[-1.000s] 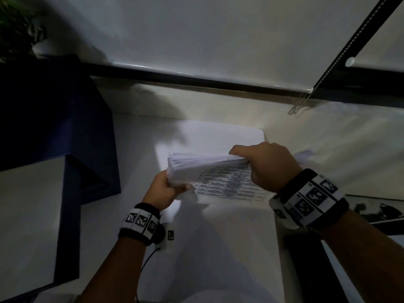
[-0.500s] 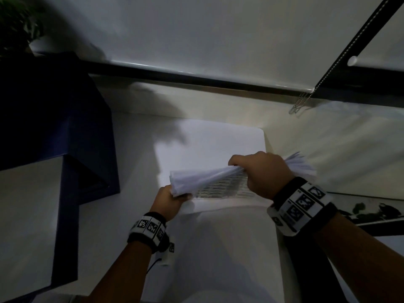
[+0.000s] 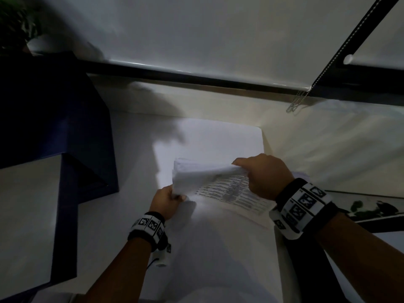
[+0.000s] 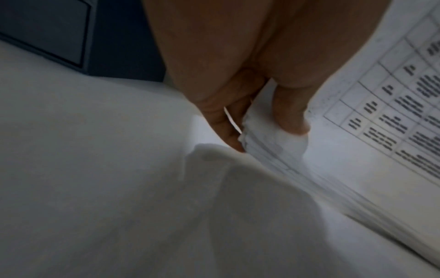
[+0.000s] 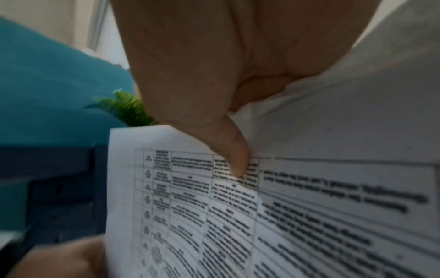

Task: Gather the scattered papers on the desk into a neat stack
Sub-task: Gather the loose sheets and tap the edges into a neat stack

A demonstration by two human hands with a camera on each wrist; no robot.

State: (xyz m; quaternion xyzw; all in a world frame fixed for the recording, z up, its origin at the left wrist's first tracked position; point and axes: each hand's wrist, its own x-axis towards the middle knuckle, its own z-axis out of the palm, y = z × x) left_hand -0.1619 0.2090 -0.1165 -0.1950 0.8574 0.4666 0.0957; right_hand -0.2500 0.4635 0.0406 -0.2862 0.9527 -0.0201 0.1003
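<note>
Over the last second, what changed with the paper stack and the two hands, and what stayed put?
The stack went from nearly level, to tipped with its printed face barely visible, to tilted so the printed table faces the camera, its lower right corner near the desk. The left hand dipped toward the person, then came back. Nothing was let go: the left hand still pinches the stack's left end, and the right hand still grips the right end.
</note>
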